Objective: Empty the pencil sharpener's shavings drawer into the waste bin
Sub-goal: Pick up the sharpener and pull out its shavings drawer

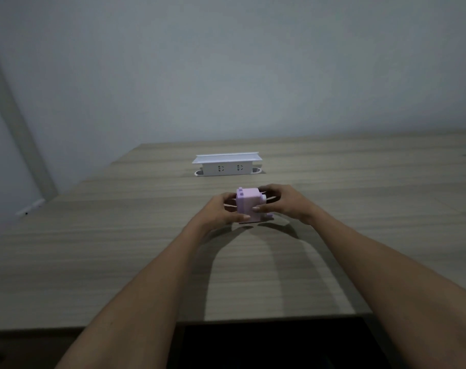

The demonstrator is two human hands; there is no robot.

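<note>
Pencil sharpener [249, 206] — pink, upright on the wooden table [120, 249], clasped from both sides.

Left hand [222, 210] and right hand [282, 202] clamp its flanks, thumbs on the near face; bare tabletop surrounds it, the white socket box [226, 165] well behind — table edge far nearer the person.

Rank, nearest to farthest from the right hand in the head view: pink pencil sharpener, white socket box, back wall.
1. Pink pencil sharpener: held by the right hand, on the table.
2. White socket box: behind, mid-table.
3. Back wall: beyond the table's far edge.
</note>
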